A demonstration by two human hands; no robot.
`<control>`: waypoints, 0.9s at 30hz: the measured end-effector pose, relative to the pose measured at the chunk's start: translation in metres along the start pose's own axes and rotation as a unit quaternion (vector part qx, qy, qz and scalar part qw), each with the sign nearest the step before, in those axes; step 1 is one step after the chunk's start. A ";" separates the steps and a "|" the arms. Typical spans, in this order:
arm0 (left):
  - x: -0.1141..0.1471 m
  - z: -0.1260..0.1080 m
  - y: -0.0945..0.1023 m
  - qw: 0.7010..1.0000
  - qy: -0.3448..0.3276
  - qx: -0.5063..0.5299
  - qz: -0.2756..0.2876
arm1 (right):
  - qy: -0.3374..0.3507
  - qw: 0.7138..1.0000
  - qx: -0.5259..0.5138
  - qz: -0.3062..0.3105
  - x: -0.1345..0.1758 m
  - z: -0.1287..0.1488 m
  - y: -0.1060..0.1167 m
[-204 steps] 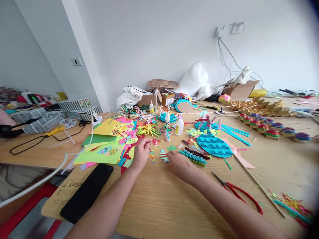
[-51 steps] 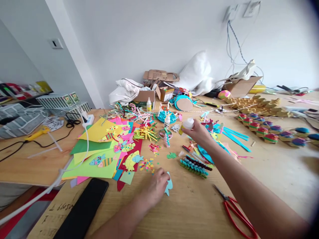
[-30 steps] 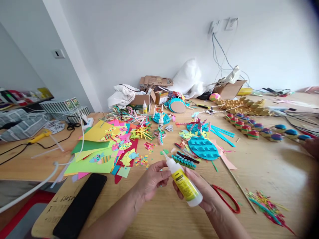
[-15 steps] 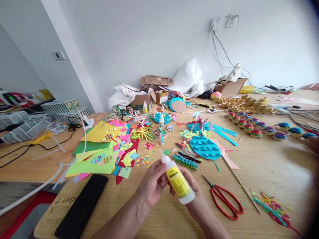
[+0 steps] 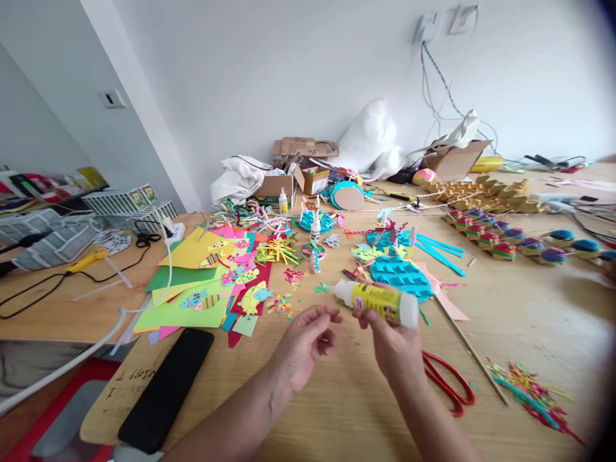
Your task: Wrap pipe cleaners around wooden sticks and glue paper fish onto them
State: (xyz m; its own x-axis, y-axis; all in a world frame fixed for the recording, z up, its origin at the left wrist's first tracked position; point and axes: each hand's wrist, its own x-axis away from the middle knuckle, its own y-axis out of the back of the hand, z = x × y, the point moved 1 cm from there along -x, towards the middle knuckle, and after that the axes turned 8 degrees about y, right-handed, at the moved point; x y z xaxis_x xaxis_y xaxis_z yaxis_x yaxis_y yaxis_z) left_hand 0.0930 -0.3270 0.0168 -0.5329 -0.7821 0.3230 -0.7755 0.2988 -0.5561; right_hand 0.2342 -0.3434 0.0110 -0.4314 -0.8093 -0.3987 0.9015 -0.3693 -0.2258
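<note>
My right hand [image 5: 397, 350] grips a white glue bottle [image 5: 380, 301] with a yellow label. The bottle lies nearly level, its nozzle pointing left over the table. My left hand [image 5: 308, 340] is just left of it, apart from the bottle, thumb and forefinger pinched together and the other fingers curled; anything between them is too small to make out. Red-handled scissors [image 5: 450, 385] lie partly hidden behind my right forearm. Beyond the bottle sits a blue egg-carton piece [image 5: 399, 277]. Green paper scraps [image 5: 323, 287] lie near the nozzle.
Coloured paper with fish cut-outs [image 5: 202, 301] and a black phone [image 5: 166, 388] lie left. A stick [image 5: 474, 350] and shredded strips [image 5: 532, 391] are right. Painted carton cups [image 5: 503, 250] stand far right, near another person's hand [image 5: 610, 273]. Another glue bottle [image 5: 315, 228] stands behind.
My left hand has let go of the glue bottle. My right hand has moved it up and to the right, turning it from a slant to nearly level. The view has shifted slightly.
</note>
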 end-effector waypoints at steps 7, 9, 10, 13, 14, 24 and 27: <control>-0.002 -0.003 0.064 0.767 -0.215 -0.598 -0.089 | -0.147 0.972 0.094 0.157 -0.036 0.006 0.004; -0.002 0.005 0.070 0.697 -0.251 -0.669 -0.051 | -0.150 0.961 0.113 0.201 -0.036 0.001 0.001; -0.001 0.010 0.071 0.676 -0.264 -0.687 -0.035 | -0.147 0.956 0.128 0.217 -0.034 -0.001 -0.001; -0.001 0.019 0.072 0.638 -0.299 -0.709 -0.015 | -0.120 0.945 0.184 0.241 -0.027 -0.010 -0.002; -0.001 0.021 0.073 0.631 -0.308 -0.712 -0.014 | -0.103 0.943 0.204 0.243 -0.025 -0.013 -0.002; 0.000 0.022 0.072 0.619 -0.316 -0.718 -0.031 | 0.033 0.931 0.249 0.264 -0.008 -0.020 -0.007; 0.004 0.021 0.071 0.628 -0.331 -0.704 -0.032 | 0.066 0.923 0.283 0.254 -0.006 -0.022 -0.006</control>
State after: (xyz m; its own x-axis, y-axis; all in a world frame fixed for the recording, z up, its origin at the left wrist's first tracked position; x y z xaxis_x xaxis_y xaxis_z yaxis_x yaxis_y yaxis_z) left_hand 0.0432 -0.3204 -0.0377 -0.5889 -0.7337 -0.3388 -0.5676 0.0771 0.8197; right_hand 0.2306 -0.3265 -0.0052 0.0847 -0.8947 -0.4386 0.8470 -0.1672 0.5046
